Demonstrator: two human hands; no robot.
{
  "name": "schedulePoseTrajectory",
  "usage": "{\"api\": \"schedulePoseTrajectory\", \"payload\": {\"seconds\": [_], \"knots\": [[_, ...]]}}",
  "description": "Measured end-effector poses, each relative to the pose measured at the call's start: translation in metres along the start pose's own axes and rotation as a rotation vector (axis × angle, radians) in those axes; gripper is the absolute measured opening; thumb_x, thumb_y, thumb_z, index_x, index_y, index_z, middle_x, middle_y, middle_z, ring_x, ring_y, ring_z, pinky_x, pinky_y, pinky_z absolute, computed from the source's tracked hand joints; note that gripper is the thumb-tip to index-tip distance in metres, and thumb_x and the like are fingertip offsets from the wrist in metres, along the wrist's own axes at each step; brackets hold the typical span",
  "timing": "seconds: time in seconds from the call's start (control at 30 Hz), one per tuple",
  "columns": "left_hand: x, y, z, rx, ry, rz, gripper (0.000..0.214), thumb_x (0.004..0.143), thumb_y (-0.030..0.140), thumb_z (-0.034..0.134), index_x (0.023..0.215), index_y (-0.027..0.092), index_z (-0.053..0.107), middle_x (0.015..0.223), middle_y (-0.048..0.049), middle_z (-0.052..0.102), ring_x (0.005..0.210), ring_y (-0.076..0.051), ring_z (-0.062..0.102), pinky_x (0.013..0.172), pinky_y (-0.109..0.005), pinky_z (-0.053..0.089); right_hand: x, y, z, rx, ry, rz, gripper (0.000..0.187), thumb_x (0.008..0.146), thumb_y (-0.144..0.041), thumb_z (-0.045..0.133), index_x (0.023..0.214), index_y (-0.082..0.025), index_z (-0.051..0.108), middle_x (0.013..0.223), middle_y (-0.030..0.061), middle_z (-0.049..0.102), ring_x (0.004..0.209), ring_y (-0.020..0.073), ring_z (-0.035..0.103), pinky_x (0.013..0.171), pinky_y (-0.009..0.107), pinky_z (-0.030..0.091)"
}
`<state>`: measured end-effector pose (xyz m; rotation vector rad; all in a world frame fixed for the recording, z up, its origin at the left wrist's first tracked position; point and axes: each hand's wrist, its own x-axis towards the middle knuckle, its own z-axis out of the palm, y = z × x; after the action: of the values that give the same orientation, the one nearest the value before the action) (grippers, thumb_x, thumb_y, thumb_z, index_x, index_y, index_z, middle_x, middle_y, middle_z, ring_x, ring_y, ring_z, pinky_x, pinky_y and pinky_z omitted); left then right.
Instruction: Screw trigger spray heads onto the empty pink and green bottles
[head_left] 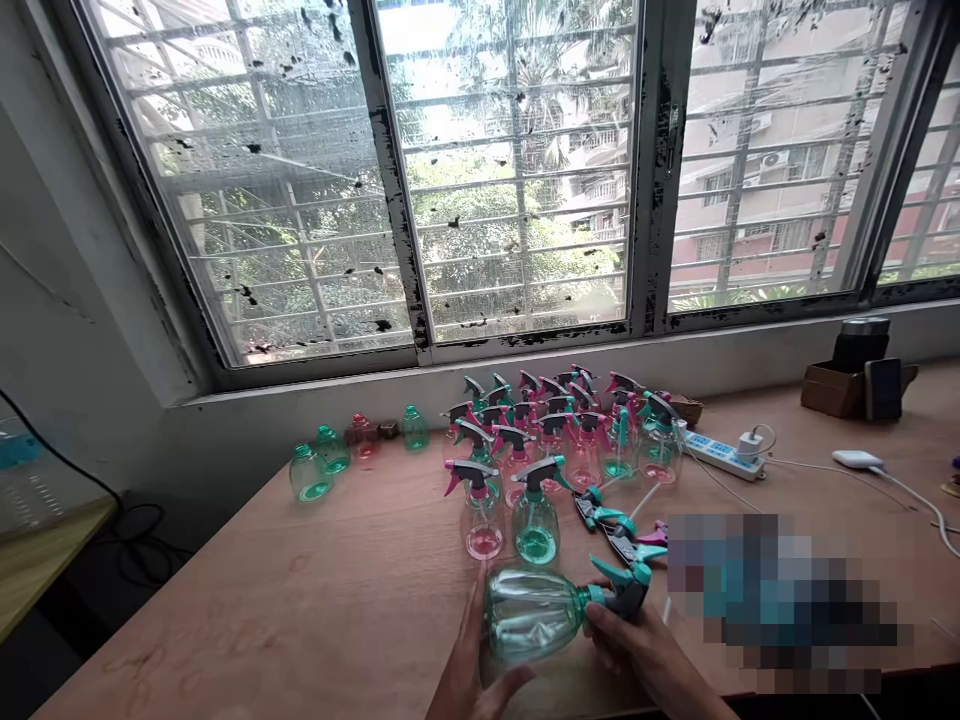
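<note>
A clear green spray bottle (534, 612) lies on its side between my hands, low over the front of the table, its base to the left. My left hand (474, 655) is around the base, the thumb standing out below it. My right hand (634, 640) grips the neck, where the teal collar meets the grey and teal trigger head (628, 588). Just beyond stand a pink spray bottle (484, 525) and a green spray bottle (536, 525), both upright with trigger heads. Loose trigger heads (626, 540) lie behind my right hand.
Several more spray bottles (585, 455) stand in a cluster near the window wall. Bottles without heads, including a green one (311, 480), stand at the left edge. A power strip (721, 455), white cables and a cardboard box (834, 390) are at the right. A blurred patch hides the right front.
</note>
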<state>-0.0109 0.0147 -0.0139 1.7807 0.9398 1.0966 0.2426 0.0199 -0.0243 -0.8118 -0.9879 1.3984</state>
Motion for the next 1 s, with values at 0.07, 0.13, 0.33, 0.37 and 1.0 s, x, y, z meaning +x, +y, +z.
{"api": "schedulePoseTrajectory", "payload": {"seconds": [0.07,0.13,0.33,0.37,1.0], "knots": [[-0.001,0.003,0.003,-0.06,-0.004,-0.004,0.09,0.09,0.05,0.066,0.161,0.033,0.012,0.17,-0.0056,0.019,0.153,-0.036,0.027,0.124,-0.049,0.027,0.0,0.001,0.0,0.011,0.005,0.007,0.051,0.074,-0.054,0.084,0.101,-0.017,0.063,0.063,-0.0009,0.069,0.041,0.0087,0.052,0.039,0.02,0.035],[-0.002,0.007,0.004,-0.115,-0.03,-0.018,0.096,0.089,0.05,0.068,0.161,0.034,0.007,0.169,-0.0071,0.021,0.15,-0.037,0.033,0.121,-0.049,0.032,0.0,0.002,-0.001,0.014,0.007,0.016,0.051,0.074,-0.054,0.084,0.102,-0.017,0.064,0.064,-0.0009,0.069,0.042,0.0087,0.052,0.039,0.02,0.036],[0.001,0.014,0.0,-0.203,-0.074,-0.065,0.105,0.084,0.055,0.072,0.161,0.027,0.008,0.165,-0.0119,0.031,0.153,-0.037,0.025,0.125,-0.052,0.019,-0.003,0.003,0.0,0.008,-0.011,0.005,0.051,0.072,-0.051,0.087,0.103,-0.016,0.066,0.067,-0.0006,0.07,0.043,0.0088,0.052,0.041,0.021,0.038],[0.002,0.015,0.0,-0.182,-0.065,-0.063,0.104,0.084,0.054,0.073,0.161,0.027,0.009,0.165,-0.0117,0.031,0.153,-0.037,0.024,0.126,-0.053,0.017,-0.003,0.003,0.0,0.01,0.0,0.006,0.051,0.072,-0.052,0.086,0.102,-0.016,0.066,0.066,-0.0004,0.07,0.043,0.009,0.052,0.04,0.021,0.037],[0.002,0.006,-0.001,-0.174,-0.059,-0.011,0.091,0.09,0.047,0.067,0.161,0.034,0.011,0.169,-0.0067,0.022,0.154,-0.033,0.022,0.127,-0.051,0.016,-0.005,-0.005,0.005,0.0,-0.004,0.029,0.052,0.071,-0.056,0.085,0.098,-0.017,0.065,0.063,-0.0002,0.07,0.041,0.0099,0.052,0.04,0.022,0.036]]}}
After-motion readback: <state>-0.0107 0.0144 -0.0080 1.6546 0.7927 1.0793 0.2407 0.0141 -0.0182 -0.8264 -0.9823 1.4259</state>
